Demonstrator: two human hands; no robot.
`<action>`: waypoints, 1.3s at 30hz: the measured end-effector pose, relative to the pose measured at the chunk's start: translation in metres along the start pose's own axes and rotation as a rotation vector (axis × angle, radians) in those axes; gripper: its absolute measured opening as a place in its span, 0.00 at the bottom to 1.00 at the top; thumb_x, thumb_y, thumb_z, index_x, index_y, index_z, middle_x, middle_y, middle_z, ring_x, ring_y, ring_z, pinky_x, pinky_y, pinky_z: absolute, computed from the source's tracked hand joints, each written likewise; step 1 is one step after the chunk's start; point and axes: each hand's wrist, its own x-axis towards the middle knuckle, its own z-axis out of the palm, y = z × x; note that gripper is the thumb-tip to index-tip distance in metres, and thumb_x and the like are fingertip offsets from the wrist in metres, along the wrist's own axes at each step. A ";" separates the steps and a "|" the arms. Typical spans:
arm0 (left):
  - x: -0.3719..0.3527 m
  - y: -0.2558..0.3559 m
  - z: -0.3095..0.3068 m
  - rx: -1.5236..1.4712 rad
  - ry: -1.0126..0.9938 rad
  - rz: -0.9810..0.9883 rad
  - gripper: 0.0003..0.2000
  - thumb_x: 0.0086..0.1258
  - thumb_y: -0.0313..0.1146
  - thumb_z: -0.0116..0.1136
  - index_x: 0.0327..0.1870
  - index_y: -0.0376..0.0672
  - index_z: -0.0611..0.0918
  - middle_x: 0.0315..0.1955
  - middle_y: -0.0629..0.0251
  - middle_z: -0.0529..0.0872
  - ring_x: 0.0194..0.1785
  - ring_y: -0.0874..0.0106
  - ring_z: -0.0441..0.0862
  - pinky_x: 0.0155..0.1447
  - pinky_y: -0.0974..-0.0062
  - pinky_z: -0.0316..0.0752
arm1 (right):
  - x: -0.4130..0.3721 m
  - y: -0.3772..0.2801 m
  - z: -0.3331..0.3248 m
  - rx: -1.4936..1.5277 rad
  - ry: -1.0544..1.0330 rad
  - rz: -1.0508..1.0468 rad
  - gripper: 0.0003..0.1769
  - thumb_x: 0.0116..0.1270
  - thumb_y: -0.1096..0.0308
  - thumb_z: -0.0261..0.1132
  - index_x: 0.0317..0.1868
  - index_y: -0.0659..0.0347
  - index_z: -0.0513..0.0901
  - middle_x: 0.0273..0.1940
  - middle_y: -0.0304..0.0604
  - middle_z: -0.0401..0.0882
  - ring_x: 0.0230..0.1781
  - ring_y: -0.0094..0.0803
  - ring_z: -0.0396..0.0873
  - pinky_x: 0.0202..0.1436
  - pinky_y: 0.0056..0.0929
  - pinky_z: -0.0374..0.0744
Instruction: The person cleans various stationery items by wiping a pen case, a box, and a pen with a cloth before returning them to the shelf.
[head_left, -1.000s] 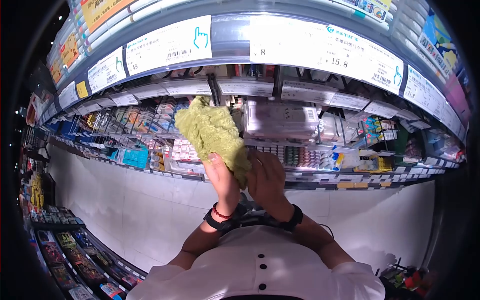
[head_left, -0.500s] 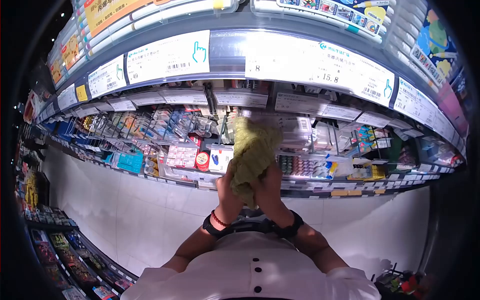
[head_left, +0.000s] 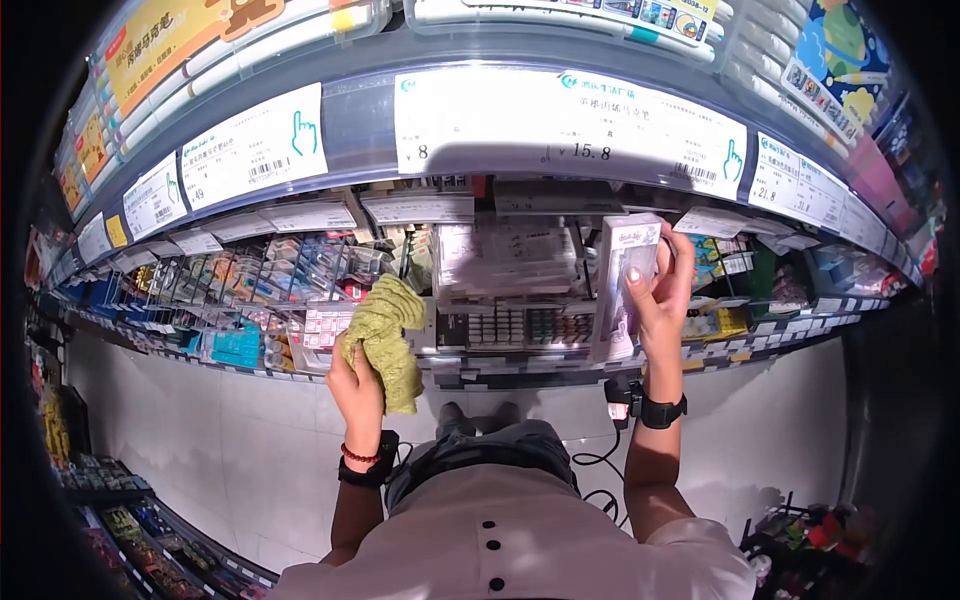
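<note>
Head view, landmark = stacked clear boxes point(head_left: 500, 262) mid-shelf. Left hand point(head_left: 357, 395): fingers closed on a bunched green cloth point(head_left: 385, 345), thumb side up, cloth sitting left of the stack and sagging past the fingertips. Right hand point(head_left: 662, 300): part closed on a slim printed pack point(head_left: 617, 275), thumb on its face, fingers behind and round the right edge; exact finger contact at the back can't be told. Pack is just right of the stack. Its long axis runs roughly away from the torso, close to parallel with the right forearm, narrow side toward the stack. Key relation: pack and cloth are apart, stack between them; pack is in the right hand, so that's the near one, and the left would have to cross in front of the stack to reach it. Rows of small colored items point(head_left: 530, 328) lie just below the stack in frame, red-and-white boxes point(head_left: 325, 328) left of it by the cloth. Big price label point(head_left: 480, 120) is above it, on the upper shelf edge point(head_left: 360, 110).
</note>
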 end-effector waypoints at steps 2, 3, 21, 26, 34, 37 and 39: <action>0.002 -0.003 -0.003 -0.046 0.050 0.039 0.10 0.67 0.25 0.44 0.45 0.31 0.73 0.29 0.51 0.82 0.30 0.66 0.80 0.37 0.72 0.72 | -0.003 0.000 -0.007 -0.092 0.023 -0.048 0.33 0.57 0.73 0.64 0.61 0.63 0.57 0.58 0.46 0.61 0.59 0.32 0.61 0.60 0.28 0.61; 0.003 0.000 -0.005 -0.084 0.061 0.012 0.10 0.67 0.26 0.44 0.44 0.31 0.74 0.30 0.53 0.82 0.31 0.71 0.77 0.39 0.73 0.71 | -0.004 0.004 -0.014 -0.159 0.043 -0.048 0.34 0.56 0.71 0.65 0.61 0.63 0.58 0.58 0.46 0.60 0.60 0.33 0.59 0.62 0.29 0.59; 0.001 -0.015 -0.008 -0.089 0.080 0.010 0.10 0.68 0.26 0.42 0.45 0.32 0.74 0.31 0.53 0.82 0.33 0.73 0.77 0.40 0.74 0.71 | 0.022 0.027 -0.034 -0.032 0.259 -0.185 0.43 0.52 0.79 0.66 0.66 0.65 0.52 0.64 0.46 0.55 0.65 0.34 0.54 0.64 0.27 0.55; -0.001 -0.024 -0.013 -0.135 0.100 -0.038 0.10 0.68 0.26 0.42 0.45 0.31 0.73 0.31 0.54 0.82 0.33 0.72 0.77 0.40 0.74 0.71 | 0.018 0.044 -0.043 -0.141 0.222 -0.158 0.39 0.54 0.80 0.63 0.65 0.66 0.54 0.62 0.49 0.58 0.62 0.34 0.57 0.64 0.30 0.54; -0.001 -0.026 -0.019 -0.183 0.111 -0.109 0.11 0.69 0.27 0.42 0.45 0.30 0.73 0.32 0.55 0.81 0.34 0.73 0.75 0.42 0.75 0.70 | 0.013 0.019 -0.033 -0.073 0.148 -0.070 0.40 0.51 0.81 0.64 0.64 0.65 0.56 0.60 0.48 0.60 0.59 0.34 0.61 0.60 0.27 0.60; -0.001 -0.027 -0.019 -0.174 0.115 -0.087 0.11 0.69 0.27 0.43 0.44 0.29 0.73 0.32 0.55 0.81 0.34 0.74 0.74 0.42 0.75 0.70 | 0.014 0.019 -0.034 -0.001 0.083 -0.062 0.37 0.49 0.82 0.64 0.61 0.66 0.59 0.59 0.49 0.61 0.60 0.35 0.61 0.61 0.27 0.60; -0.001 -0.029 -0.019 -0.170 0.096 -0.096 0.10 0.68 0.27 0.43 0.44 0.29 0.73 0.32 0.56 0.81 0.34 0.74 0.74 0.42 0.76 0.70 | 0.013 0.017 -0.038 0.069 0.050 -0.001 0.36 0.49 0.83 0.64 0.60 0.66 0.60 0.59 0.49 0.61 0.60 0.35 0.60 0.62 0.28 0.59</action>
